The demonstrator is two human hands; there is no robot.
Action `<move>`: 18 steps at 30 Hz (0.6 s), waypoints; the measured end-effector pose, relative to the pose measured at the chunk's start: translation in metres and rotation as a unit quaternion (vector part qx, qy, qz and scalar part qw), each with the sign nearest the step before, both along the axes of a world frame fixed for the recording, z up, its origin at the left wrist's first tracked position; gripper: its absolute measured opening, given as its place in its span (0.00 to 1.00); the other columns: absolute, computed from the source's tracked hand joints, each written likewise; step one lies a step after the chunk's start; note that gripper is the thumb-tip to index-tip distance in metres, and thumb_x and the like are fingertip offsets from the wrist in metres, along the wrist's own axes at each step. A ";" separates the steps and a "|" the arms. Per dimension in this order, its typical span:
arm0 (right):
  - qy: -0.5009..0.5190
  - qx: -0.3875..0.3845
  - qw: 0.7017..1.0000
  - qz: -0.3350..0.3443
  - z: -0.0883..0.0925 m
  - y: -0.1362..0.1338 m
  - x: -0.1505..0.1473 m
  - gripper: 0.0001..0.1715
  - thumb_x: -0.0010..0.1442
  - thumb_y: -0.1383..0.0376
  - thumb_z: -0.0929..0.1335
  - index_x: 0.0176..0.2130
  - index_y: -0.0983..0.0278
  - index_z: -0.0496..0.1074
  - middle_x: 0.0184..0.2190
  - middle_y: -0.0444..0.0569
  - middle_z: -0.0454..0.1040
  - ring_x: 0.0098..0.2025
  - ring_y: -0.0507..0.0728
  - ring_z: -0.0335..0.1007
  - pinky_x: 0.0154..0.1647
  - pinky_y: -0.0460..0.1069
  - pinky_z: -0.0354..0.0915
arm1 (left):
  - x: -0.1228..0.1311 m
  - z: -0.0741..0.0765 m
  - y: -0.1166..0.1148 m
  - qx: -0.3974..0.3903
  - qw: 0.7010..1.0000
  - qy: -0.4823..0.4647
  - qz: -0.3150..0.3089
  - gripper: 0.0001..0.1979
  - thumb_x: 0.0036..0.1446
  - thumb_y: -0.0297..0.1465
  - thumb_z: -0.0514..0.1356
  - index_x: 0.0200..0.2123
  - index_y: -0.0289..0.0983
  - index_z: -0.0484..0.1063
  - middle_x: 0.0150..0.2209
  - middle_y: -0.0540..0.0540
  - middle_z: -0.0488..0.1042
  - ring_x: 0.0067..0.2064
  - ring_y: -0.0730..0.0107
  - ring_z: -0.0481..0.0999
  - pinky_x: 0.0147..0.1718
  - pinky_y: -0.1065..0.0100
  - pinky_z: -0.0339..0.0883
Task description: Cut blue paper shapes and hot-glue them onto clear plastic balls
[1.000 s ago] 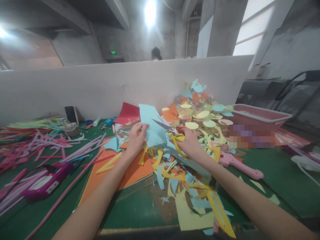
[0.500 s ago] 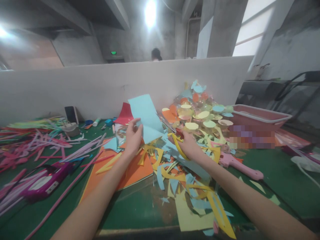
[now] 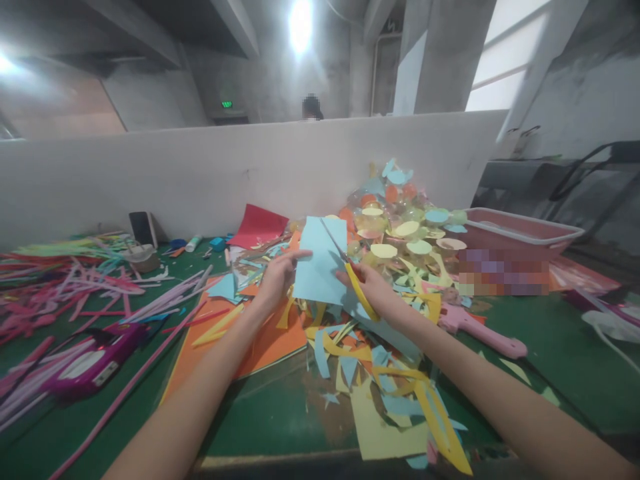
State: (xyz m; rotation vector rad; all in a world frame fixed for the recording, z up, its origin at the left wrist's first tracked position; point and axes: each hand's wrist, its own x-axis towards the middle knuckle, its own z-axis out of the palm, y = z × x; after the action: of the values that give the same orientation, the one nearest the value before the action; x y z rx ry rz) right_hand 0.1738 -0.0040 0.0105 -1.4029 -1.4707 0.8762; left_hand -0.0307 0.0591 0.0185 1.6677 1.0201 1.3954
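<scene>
A light blue sheet of paper [image 3: 319,267] stands tilted between my hands. My left hand [image 3: 280,275] is at its left edge, the index finger stretched over the front and the thumb side gripping it. My right hand [image 3: 369,287] is closed round scissors [image 3: 334,239], whose blades point up and left in front of the sheet. A yellow paper strip [image 3: 361,293] lies along the right fingers. Under the hands are blue and yellow paper scraps [image 3: 345,340] and an orange sheet [image 3: 265,347].
Plastic balls topped with paper discs [image 3: 400,230] are piled behind the right hand. Further right are a pink basket [image 3: 520,230] and a pink glue gun [image 3: 480,333]. A purple device [image 3: 97,360] and pink strips [image 3: 90,283] lie left; a red sheet [image 3: 257,227] is behind.
The blue sheet has moved right and down and now faces me, more upright. My left hand has shifted right with it. The scissors now overlap the sheet, and more of the red sheet shows.
</scene>
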 end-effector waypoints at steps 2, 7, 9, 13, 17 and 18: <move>0.011 -0.006 1.000 0.010 -0.001 0.001 0.001 0.31 0.54 0.45 0.69 0.47 0.64 0.71 0.44 0.54 0.76 0.44 0.63 0.73 0.44 0.56 0.66 | 0.001 -0.001 -0.001 -0.057 0.998 -0.008 -0.037 0.26 0.37 0.27 0.51 0.39 0.37 0.80 0.28 0.46 0.76 0.29 0.65 0.72 0.27 0.65 0.65; 0.030 -0.002 0.999 0.014 -0.004 0.005 0.004 0.30 0.53 0.45 0.70 0.47 0.63 0.72 0.44 0.51 0.77 0.45 0.62 0.73 0.45 0.55 0.65 | 0.004 0.001 -0.005 -0.108 0.989 -0.045 -0.091 0.19 0.44 0.30 0.58 0.41 0.38 0.78 0.33 0.47 0.76 0.34 0.66 0.74 0.34 0.66 0.68; 0.028 -0.003 1.000 0.013 -0.005 0.007 0.004 0.30 0.53 0.46 0.70 0.47 0.63 0.72 0.43 0.50 0.77 0.44 0.62 0.73 0.46 0.55 0.65 | 0.005 0.001 -0.005 -0.102 0.987 -0.069 -0.104 0.13 0.47 0.34 0.62 0.37 0.37 0.77 0.36 0.46 0.76 0.38 0.65 0.75 0.39 0.64 0.70; 0.033 -0.003 0.999 0.015 -0.008 0.008 0.002 0.29 0.52 0.48 0.71 0.47 0.63 0.72 0.40 0.49 0.77 0.42 0.61 0.72 0.45 0.55 0.65 | 0.008 -0.002 -0.002 -0.091 0.985 -0.099 -0.112 0.12 0.48 0.39 0.66 0.29 0.37 0.72 0.34 0.48 0.73 0.38 0.68 0.75 0.45 0.62 0.71; 0.043 0.000 0.999 0.030 -0.009 0.008 -0.001 0.28 0.50 0.48 0.71 0.43 0.64 0.71 0.36 0.48 0.75 0.40 0.60 0.71 0.43 0.54 0.65 | 0.009 -0.004 -0.001 -0.079 0.987 -0.106 -0.092 0.15 0.46 0.37 0.68 0.33 0.38 0.67 0.37 0.51 0.71 0.37 0.73 0.74 0.44 0.64 0.72; 0.044 0.001 0.999 0.032 -0.009 0.008 -0.002 0.27 0.50 0.48 0.71 0.42 0.64 0.71 0.35 0.48 0.75 0.40 0.60 0.71 0.43 0.53 0.65 | 0.009 -0.005 -0.002 -0.076 0.987 -0.109 -0.088 0.16 0.45 0.35 0.68 0.36 0.39 0.67 0.39 0.51 0.71 0.37 0.73 0.74 0.42 0.65 0.72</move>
State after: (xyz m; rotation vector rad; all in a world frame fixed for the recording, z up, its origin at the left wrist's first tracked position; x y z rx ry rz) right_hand 0.1722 0.0035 0.0018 -1.3055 -1.4566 0.9655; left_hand -0.0213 0.0575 0.0138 1.4217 0.8135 1.3160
